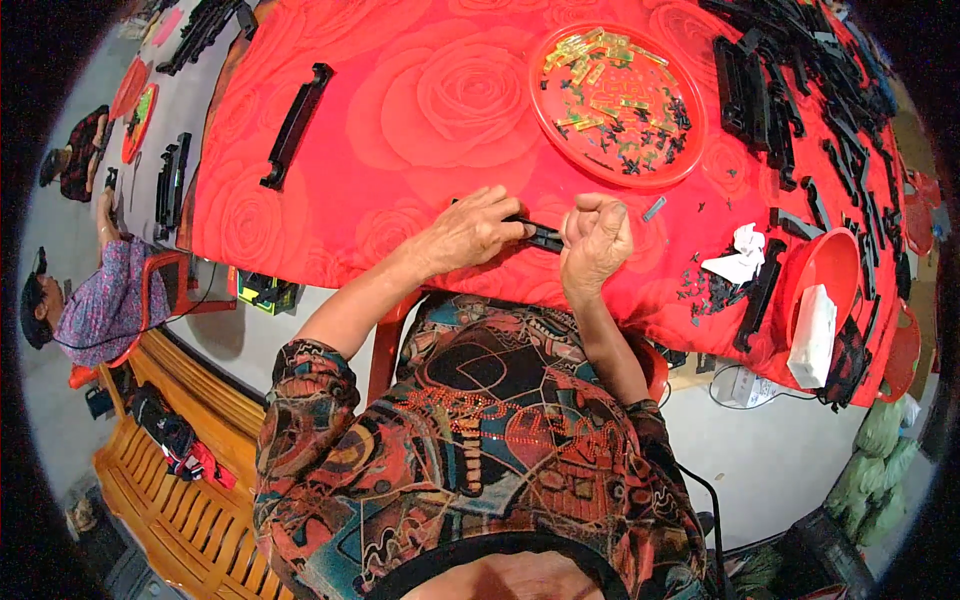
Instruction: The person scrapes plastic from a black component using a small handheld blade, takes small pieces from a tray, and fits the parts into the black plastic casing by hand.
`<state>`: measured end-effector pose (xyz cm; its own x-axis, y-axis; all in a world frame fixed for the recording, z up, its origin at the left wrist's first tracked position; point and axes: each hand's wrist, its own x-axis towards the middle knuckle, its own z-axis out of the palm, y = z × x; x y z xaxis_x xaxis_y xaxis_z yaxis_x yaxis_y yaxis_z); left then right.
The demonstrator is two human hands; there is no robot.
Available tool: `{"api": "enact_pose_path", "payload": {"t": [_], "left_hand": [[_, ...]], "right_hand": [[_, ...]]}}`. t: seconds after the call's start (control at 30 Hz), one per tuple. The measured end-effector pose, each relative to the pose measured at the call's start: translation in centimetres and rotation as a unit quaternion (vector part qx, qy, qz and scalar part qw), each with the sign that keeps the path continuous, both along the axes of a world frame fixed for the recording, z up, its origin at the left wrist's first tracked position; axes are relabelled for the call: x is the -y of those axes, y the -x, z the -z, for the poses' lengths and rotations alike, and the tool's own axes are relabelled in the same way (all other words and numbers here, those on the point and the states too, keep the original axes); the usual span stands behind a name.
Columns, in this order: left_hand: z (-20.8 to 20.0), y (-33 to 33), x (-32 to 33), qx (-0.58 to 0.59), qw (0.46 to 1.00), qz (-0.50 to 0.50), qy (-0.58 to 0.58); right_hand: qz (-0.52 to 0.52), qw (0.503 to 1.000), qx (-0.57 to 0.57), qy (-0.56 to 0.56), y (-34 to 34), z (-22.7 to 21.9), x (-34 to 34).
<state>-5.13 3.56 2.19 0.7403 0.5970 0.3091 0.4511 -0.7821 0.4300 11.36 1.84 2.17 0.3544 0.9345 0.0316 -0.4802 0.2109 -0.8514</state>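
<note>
On the red rose-patterned tablecloth (440, 110), near its front edge, lies a long black plastic part (543, 238). My left hand (470, 232) is closed over the left stretch of it, fingers bent down onto it. At its right end my right hand (597, 245) is curled into a fist with the thumb side up, touching or just beside the part. What sits inside that fist is hidden. A small grey strip (655, 208) lies right of the fist. Farther left rests another long black part (297, 125), apart from both hands.
A round red tray (622, 181) beyond my right hand holds yellowish clear strips and tiny dark pieces. Black parts (745, 100) pile up at right, near crumpled white paper (740, 258), a red bowl (850, 262) and a tissue pack (814, 337). Another person (105, 300) sits far left.
</note>
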Motion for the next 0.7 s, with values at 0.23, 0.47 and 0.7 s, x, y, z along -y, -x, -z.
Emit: {"api": "enact_pose_path", "payload": {"t": [0.23,0.47,0.7], "left_hand": [[0.05,0.07,0.18,-0.006,1.0,-0.006,0.005],[-0.13,-0.08,0.34,0.01,1.0,-0.008,0.0],[0.25,0.01,0.42,0.007,1.0,-0.005,-0.002]], "right_hand": [[-0.004,0.999,0.025,0.035,0.19,-0.09,-0.09],[0.002,0.998,0.033,0.054,0.36,-0.31,-0.41],[-0.007,0.996,0.075,0.047,0.46,0.05,-0.37]]}}
